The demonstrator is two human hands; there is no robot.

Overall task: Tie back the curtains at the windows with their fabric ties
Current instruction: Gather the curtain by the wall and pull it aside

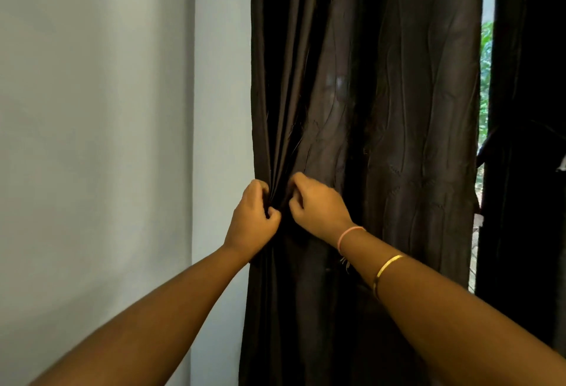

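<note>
both hands (254,217) pinched on dark curtain (382,110).

The fingertips of the left hand (252,217) and right hand (318,205) are buried in curtain (382,110) folds; any fabric tie cannot be told from the dark cloth; a second curtain (533,140) at three o'clock is cut by the frame edge.

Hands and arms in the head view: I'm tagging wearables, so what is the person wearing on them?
Both forearms are bare, with no sleeves or gloves in view. The left hand has nothing on its wrist. Behind the right hand sit a thin pink band at the wrist and a slim gold bangle farther up the forearm.
</note>
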